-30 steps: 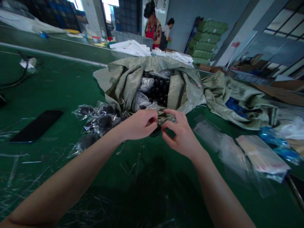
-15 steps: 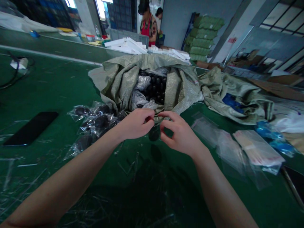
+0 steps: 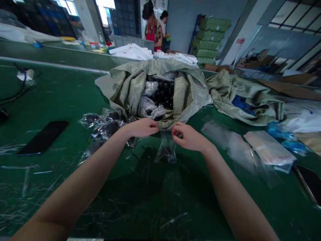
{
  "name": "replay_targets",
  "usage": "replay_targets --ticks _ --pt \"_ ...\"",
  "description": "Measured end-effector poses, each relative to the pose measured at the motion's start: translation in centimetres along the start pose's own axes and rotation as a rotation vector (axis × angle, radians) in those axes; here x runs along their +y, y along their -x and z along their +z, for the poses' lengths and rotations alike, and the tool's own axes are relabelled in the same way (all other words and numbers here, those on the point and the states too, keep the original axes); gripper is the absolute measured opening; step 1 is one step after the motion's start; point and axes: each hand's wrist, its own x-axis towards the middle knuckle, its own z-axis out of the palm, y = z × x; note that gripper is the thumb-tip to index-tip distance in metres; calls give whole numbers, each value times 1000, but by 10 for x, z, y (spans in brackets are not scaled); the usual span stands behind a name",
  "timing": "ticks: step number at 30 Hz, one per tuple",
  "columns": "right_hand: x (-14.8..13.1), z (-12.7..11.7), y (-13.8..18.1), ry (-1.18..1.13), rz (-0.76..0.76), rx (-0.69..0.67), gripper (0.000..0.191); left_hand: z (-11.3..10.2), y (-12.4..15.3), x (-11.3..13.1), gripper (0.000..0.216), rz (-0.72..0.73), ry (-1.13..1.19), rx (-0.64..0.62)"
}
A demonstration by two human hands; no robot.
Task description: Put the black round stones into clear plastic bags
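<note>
Between my two hands a clear plastic bag (image 3: 166,147) hangs with a dark round thing in its bottom. My left hand (image 3: 145,127) pinches the bag's top at its left corner. At the right corner, my right hand (image 3: 184,135) has thumb and fingers curled together on the bag's edge. Just beyond stands an open woven sack (image 3: 184,97) full of shiny black balls (image 3: 164,93), with crumpled clear plastic inside its mouth. Several bagged black balls (image 3: 110,129) lie in a heap left of my left hand.
On the green table (image 3: 82,100), flat clear bags (image 3: 268,147) lie to the right beside a phone (image 3: 308,184). A black phone-like slab (image 3: 43,137) lies left. Another woven sack (image 3: 225,92) is at right. Plastic scraps litter the front. Two people (image 3: 152,30) stand behind.
The bag with the dark thing now hangs stretched out below my hands, where before it was barely visible. My hands have come down slightly, and the right fingers have closed in.
</note>
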Motion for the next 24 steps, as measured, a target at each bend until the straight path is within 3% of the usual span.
replay_targets --ticks 3,5,14,19,24 --pt "15 8 -1 -29 20 21 9 12 -3 -6 47 -155 63 67" --pt "21 10 0 -37 33 38 8 23 -3 -8 52 -181 118 50" --pt "37 13 8 -29 63 68 8 66 -16 -15 39 -122 423 -54" --pt "40 16 17 -81 114 84 8 75 -15 -10 30 -172 483 9" --pt "46 21 29 -141 189 161 6 85 -6 -4 27 -196 846 117"
